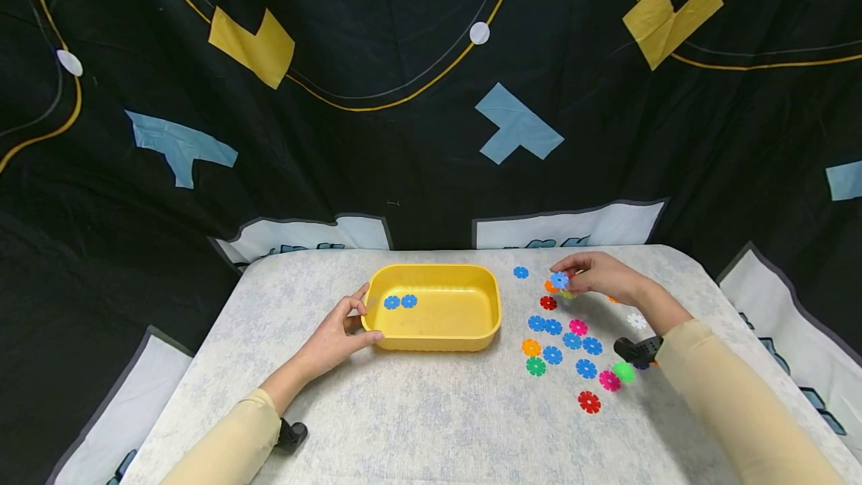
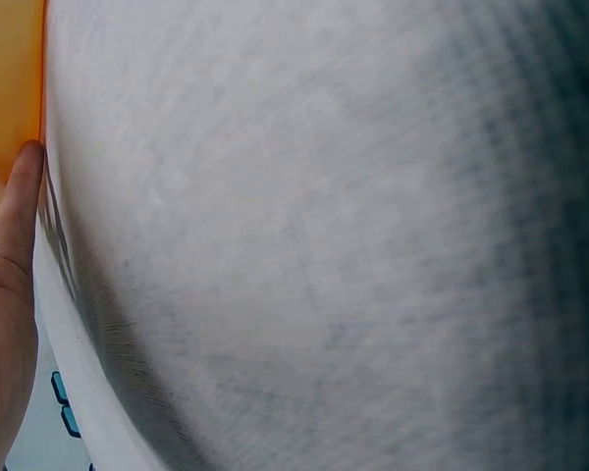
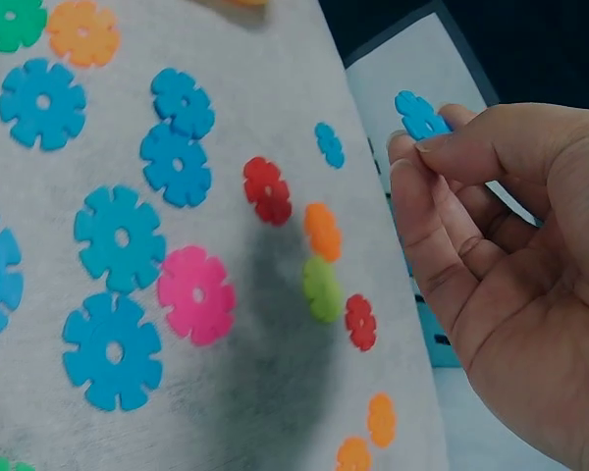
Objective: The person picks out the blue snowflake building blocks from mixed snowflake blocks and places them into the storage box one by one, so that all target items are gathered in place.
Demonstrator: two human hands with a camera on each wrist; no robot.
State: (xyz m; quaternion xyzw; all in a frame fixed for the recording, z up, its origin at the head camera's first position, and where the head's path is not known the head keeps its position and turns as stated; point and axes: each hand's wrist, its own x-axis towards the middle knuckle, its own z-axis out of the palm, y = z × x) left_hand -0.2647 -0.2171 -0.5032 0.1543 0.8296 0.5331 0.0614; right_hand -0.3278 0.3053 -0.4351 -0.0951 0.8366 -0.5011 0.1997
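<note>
Between the thumb and fingertips of my right hand [image 1: 604,275], a blue notched plastic disc [image 1: 560,281] is pinched above the far right of the table. The right wrist view shows the same blue disc [image 3: 422,116] held up off the cloth. My left hand [image 1: 340,331] grips the left end of a yellow tray [image 1: 431,343], its thumb by the near corner and its fingers at the left rim. In the left wrist view one finger [image 2: 25,186] lies against the tray's wall [image 2: 10,78]. Two blue discs [image 1: 400,302] lie inside the tray at its left.
Right of the tray, loose discs are scattered on the cloth: several blue ones [image 1: 572,340], a red one [image 1: 589,402], a pink one [image 1: 610,381], a green one [image 1: 536,366] and an orange one [image 1: 531,348]. A black curtain [image 1: 431,171] hangs behind the table [image 1: 431,418].
</note>
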